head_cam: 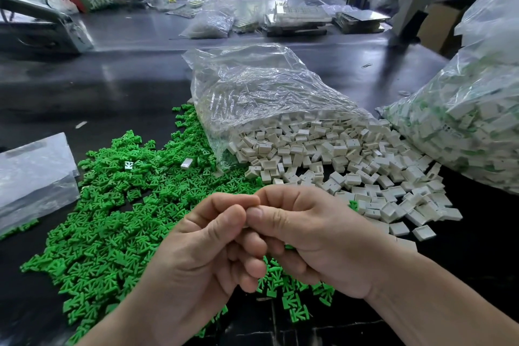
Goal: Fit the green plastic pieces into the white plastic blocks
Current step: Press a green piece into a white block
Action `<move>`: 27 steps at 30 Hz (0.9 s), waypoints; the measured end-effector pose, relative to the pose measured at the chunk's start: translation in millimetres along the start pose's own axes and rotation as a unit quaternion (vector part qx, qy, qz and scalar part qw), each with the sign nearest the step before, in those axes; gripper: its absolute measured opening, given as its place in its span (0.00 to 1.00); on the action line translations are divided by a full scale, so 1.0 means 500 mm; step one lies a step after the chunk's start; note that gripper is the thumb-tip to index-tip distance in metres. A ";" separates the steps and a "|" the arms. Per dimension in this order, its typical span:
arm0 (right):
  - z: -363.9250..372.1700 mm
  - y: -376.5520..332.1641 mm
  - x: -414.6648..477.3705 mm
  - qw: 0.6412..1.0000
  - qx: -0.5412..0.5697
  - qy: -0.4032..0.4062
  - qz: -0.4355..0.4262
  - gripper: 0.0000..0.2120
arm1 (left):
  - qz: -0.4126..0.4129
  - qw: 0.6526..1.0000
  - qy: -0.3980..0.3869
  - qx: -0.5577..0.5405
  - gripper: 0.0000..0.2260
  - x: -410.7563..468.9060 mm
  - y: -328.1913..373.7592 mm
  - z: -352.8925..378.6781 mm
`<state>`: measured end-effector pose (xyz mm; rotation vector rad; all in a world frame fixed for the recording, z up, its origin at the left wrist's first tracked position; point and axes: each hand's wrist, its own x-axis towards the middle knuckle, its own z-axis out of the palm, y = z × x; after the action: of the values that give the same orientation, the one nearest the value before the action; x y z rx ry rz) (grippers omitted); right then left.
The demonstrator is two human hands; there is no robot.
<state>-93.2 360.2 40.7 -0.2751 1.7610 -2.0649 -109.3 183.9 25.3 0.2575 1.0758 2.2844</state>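
My left hand (207,250) and right hand (309,233) meet low in the centre of the view, above a dark worktable (126,78). Both have curled fingers, with thumbs and forefingers pressed tip to tip. Whatever sits between them is covered by my fingers, so I cannot tell whether either hand actually grips a part. If a pair is in there, I judge the fitting goes best by lining the green piece up square with the open side of the block. I would then press straight in with the thumbs, not at a slant, until it seats flush. The green plastic pieces (112,205) lie in a broad loose heap on the table, under and to the left of my hands. One stray white block (186,163) rests on top of that heap. The white plastic blocks (351,166) spill across the table to the right, pouring from the mouth of a crumpled clear plastic bag (252,87) that lies on its side, its upper part looking mostly slack. At the far right stands a large full bag (471,121), packed with white blocks that show flecks of green; these may be finished ones, though I cannot be sure. A flat clear bag (33,174) lies at the left edge, its contents unclear.
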 end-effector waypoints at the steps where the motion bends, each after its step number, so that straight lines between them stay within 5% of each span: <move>1: 0.002 0.001 0.001 1.000 0.010 0.003 0.000 0.08 | 0.004 1.000 -0.001 -0.004 0.19 0.001 0.001 -0.001; 5: 0.004 -0.003 -0.002 0.999 0.039 -0.001 0.001 0.08 | 0.004 0.998 -0.056 -0.022 0.14 0.003 0.004 -0.005; 21: 0.015 -0.009 -0.008 1.000 0.018 0.007 0.001 0.13 | 0.032 0.999 -0.022 0.017 0.14 -0.003 0.006 0.005; 27: -0.002 -0.002 0.000 0.998 0.069 0.015 -0.001 0.11 | 0.062 0.992 0.007 0.108 0.20 0.006 0.013 0.001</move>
<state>-93.6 361.1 41.8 -0.2056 1.6268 -2.1911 -114.5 182.7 30.1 0.4055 1.3515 2.2798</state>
